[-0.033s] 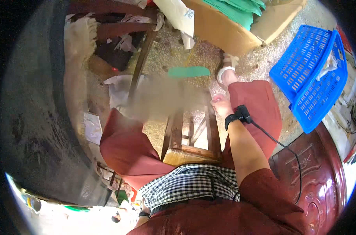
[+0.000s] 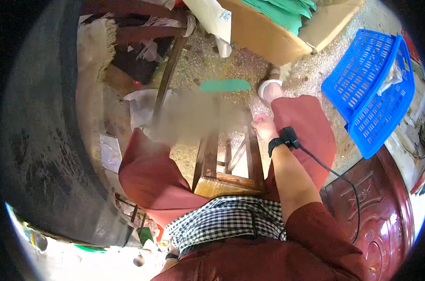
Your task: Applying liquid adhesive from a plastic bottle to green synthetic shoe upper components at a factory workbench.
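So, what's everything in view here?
Basket: 1, blue, upper right
Box: 1, brown, top
Sheets: several, green, in box
Roll: 1, white, top
Flat piece: 1, green, upper middle
Cloth: 1, beige, upper left
Large surface: 1, black, left
Panel: 1, dark red, lower right
Stool: 1, brown, between legs
Cable: 1, black, lower right
Blur: 1, grey, middle, contents unclear
Apron: 1, black-white, waist
Wristbands: 2, black, wrists
Sandal: 1, white, right foot
Legs: 2, reddish trousers, beside stool
Right hand: 1, bare, centre
Left hand: 1, bare, lower left, mostly hidden

I see small dark marks, like writing, (image 2: 225, 16) on the white sheet (image 2: 211, 21) beside the cardboard box (image 2: 261, 35), but I can read none.
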